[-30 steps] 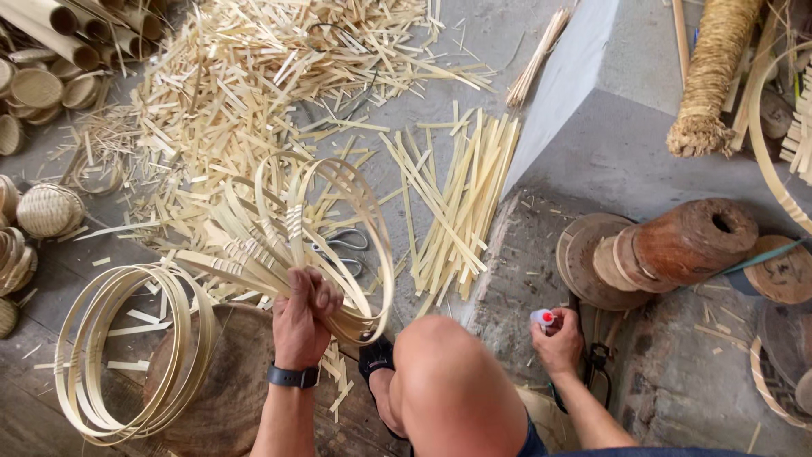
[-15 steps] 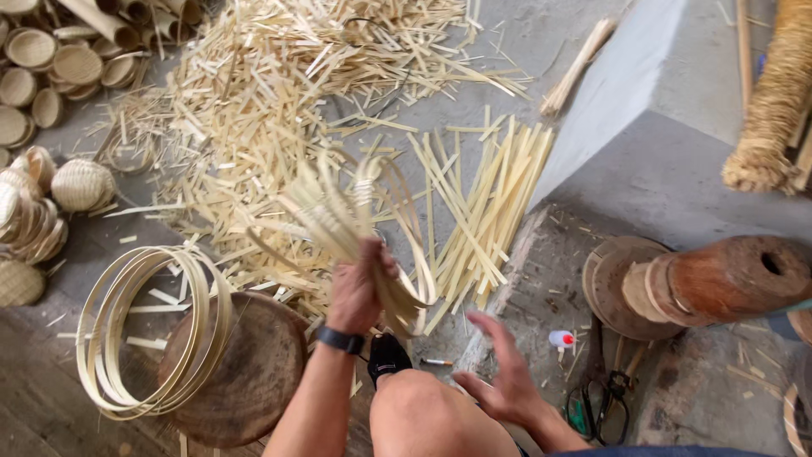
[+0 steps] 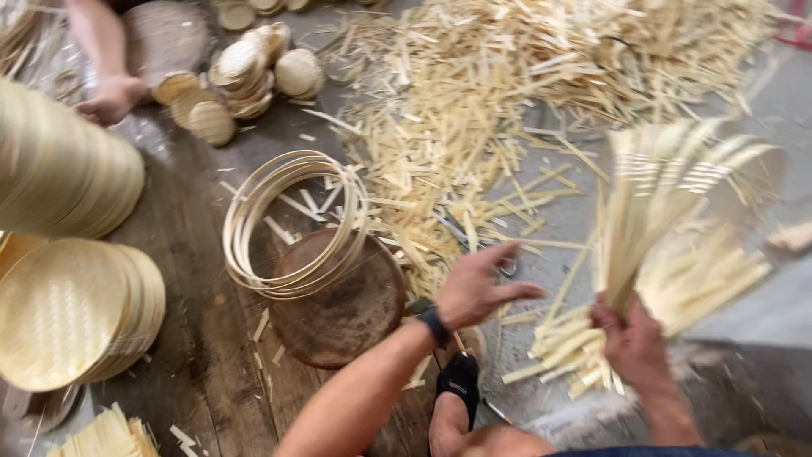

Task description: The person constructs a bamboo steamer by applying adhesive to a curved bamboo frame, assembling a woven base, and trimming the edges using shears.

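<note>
My right hand (image 3: 630, 343) grips the lower end of a half-woven bamboo piece (image 3: 668, 190), whose long strips fan upward, blurred by motion. To its left my left hand (image 3: 482, 292) hovers with fingers spread and holds nothing; a dark band sits on its wrist. Loose bamboo strips (image 3: 558, 338) lie on the floor between both hands. Beside my left forearm are a round wooden block (image 3: 342, 313) and a bundle of thin bamboo hoops (image 3: 292, 224) leaning on it.
A big heap of bamboo strips (image 3: 524, 85) covers the floor ahead. Stacks of woven bamboo discs (image 3: 68, 313) and rims (image 3: 59, 169) stand at left. Small woven lids (image 3: 245, 68) lie beyond, near another person's hand (image 3: 110, 97). My sandalled foot (image 3: 461, 381) is below.
The woven piece has gone from my left hand into my right and swung to the right. My left hand is now free with fingers spread. The view has swung left.
</note>
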